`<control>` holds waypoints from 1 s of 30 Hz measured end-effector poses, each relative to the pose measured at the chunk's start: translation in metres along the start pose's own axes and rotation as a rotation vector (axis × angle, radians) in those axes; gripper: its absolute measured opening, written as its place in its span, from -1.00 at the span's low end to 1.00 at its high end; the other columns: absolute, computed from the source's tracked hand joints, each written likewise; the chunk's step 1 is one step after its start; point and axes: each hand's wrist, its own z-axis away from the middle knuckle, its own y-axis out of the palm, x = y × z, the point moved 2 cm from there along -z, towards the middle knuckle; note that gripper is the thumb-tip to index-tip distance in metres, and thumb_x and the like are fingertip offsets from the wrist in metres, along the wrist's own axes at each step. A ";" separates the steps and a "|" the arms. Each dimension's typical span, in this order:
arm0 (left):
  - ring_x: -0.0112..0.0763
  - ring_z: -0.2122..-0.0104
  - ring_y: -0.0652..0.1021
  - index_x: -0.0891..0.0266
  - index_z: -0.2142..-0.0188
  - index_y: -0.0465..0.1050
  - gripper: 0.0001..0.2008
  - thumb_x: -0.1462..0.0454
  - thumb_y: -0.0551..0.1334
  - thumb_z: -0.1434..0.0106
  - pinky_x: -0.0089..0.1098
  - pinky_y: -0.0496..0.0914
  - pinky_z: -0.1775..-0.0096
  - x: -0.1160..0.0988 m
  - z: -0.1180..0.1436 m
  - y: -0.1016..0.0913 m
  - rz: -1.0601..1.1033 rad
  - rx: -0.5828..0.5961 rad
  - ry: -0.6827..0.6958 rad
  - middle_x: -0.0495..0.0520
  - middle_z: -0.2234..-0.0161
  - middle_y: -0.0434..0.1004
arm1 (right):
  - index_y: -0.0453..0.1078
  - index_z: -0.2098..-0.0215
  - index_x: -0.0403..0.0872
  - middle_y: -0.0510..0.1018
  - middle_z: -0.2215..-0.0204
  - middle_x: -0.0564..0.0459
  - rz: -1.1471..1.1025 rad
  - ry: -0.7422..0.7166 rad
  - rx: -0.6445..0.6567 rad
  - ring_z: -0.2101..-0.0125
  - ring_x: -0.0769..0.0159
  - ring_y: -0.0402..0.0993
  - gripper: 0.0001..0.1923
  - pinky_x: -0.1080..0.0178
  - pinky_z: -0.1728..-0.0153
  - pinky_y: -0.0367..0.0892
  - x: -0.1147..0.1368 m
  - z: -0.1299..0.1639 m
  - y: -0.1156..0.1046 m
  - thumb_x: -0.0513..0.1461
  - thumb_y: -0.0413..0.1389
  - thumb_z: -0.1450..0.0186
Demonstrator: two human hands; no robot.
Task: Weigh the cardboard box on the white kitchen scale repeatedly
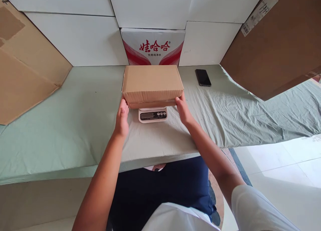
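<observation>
A closed brown cardboard box (152, 84) rests on a small white digital scale (152, 115) in the middle of the table. My left hand (122, 119) presses against the box's lower left corner. My right hand (183, 110) touches its lower right corner. Both hands grip the box from the sides, fingers against its front edge. The scale's dark display and buttons show below the box.
A green cloth (62, 124) covers the table. A black phone (203, 77) lies at the back right. A white carton with red print (152, 46) stands behind the box. Brown cardboard sheets lean at the left (25, 67) and right (276, 47).
</observation>
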 end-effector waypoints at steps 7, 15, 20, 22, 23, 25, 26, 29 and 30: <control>-0.08 -0.49 0.13 0.00 -0.36 0.25 -0.21 -0.31 -0.01 -0.30 -0.04 0.04 -0.47 0.005 0.000 -0.003 -0.009 -0.033 -0.018 0.07 -0.45 0.20 | 0.02 -0.42 0.22 0.19 -0.44 0.13 -0.002 -0.008 0.005 -0.44 0.13 0.10 -0.23 0.03 -0.51 0.06 -0.003 -0.001 0.001 0.18 0.05 -0.31; -0.07 -0.47 0.18 0.07 -0.40 0.20 -0.17 -0.30 -0.02 -0.31 -0.08 0.11 -0.44 0.004 0.000 -0.004 -0.051 -0.020 0.013 0.13 -0.46 0.17 | 0.02 -0.42 0.20 0.16 -0.46 0.15 0.032 -0.023 0.013 -0.46 0.12 0.04 -0.25 0.01 -0.52 0.00 -0.002 -0.003 -0.001 0.17 0.03 -0.33; -0.08 -0.49 0.12 0.02 -0.43 0.14 -0.16 -0.30 -0.02 -0.31 -0.09 0.09 -0.46 0.006 0.000 -0.005 -0.074 -0.026 0.035 0.05 -0.48 0.12 | 0.08 -0.38 0.21 0.13 -0.48 0.15 -0.016 -0.008 0.002 -0.48 0.10 0.01 -0.25 -0.05 -0.53 -0.04 -0.004 -0.006 -0.004 0.19 0.06 -0.30; -0.10 -0.52 -0.02 -0.02 -0.45 0.07 -0.16 -0.30 -0.01 -0.31 -0.08 -0.01 -0.49 0.006 -0.001 -0.011 -0.118 -0.108 0.090 -0.03 -0.52 -0.02 | 0.07 -0.37 0.25 0.06 -0.50 0.17 -0.051 -0.003 -0.064 -0.52 0.09 -0.08 -0.22 -0.11 -0.54 -0.11 -0.004 -0.007 -0.008 0.21 0.10 -0.26; -0.12 -0.53 -0.10 -0.06 -0.46 0.04 -0.18 -0.29 -0.01 -0.32 -0.08 -0.07 -0.50 0.007 -0.001 -0.016 -0.135 -0.172 0.118 -0.09 -0.54 -0.08 | 0.06 -0.36 0.27 0.03 -0.51 0.19 -0.071 -0.006 -0.115 -0.53 0.09 -0.12 -0.22 -0.14 -0.54 -0.15 -0.004 -0.007 -0.012 0.22 0.11 -0.25; -0.17 -0.54 -0.21 -0.18 -0.44 0.04 -0.26 -0.25 -0.02 -0.35 -0.05 -0.16 -0.51 0.009 -0.002 -0.028 -0.134 -0.301 0.141 -0.22 -0.54 -0.15 | 0.06 -0.35 0.30 0.02 -0.51 0.21 -0.116 -0.021 -0.236 -0.54 0.09 -0.12 -0.24 -0.19 -0.54 -0.20 -0.003 -0.008 -0.019 0.20 0.10 -0.24; -0.19 -0.54 -0.23 -0.24 -0.42 0.06 -0.32 -0.22 -0.03 -0.37 -0.03 -0.19 -0.51 0.012 -0.003 -0.034 -0.109 -0.348 0.132 -0.29 -0.53 -0.15 | 0.07 -0.33 0.30 0.04 -0.50 0.20 -0.142 -0.032 -0.293 -0.53 0.09 -0.08 -0.27 -0.19 -0.53 -0.19 -0.002 -0.008 -0.022 0.18 0.09 -0.24; -0.26 -0.53 -0.26 -0.36 -0.37 0.12 -0.41 -0.17 -0.06 -0.39 -0.01 -0.23 -0.51 0.020 -0.005 -0.045 -0.025 -0.407 0.084 -0.39 -0.52 -0.14 | 0.16 -0.25 0.25 0.16 -0.44 0.14 -0.207 -0.053 -0.434 -0.49 0.09 0.05 -0.38 -0.19 -0.51 -0.14 -0.001 -0.008 -0.029 0.12 0.05 -0.25; -0.27 -0.53 -0.26 -0.35 -0.37 0.13 -0.42 -0.17 -0.06 -0.39 -0.01 -0.24 -0.51 0.023 -0.006 -0.047 -0.010 -0.407 0.071 -0.38 -0.52 -0.13 | 0.18 -0.22 0.23 0.20 -0.41 0.13 -0.219 -0.050 -0.464 -0.47 0.10 0.08 -0.42 -0.19 -0.50 -0.11 -0.001 -0.008 -0.030 0.10 0.03 -0.25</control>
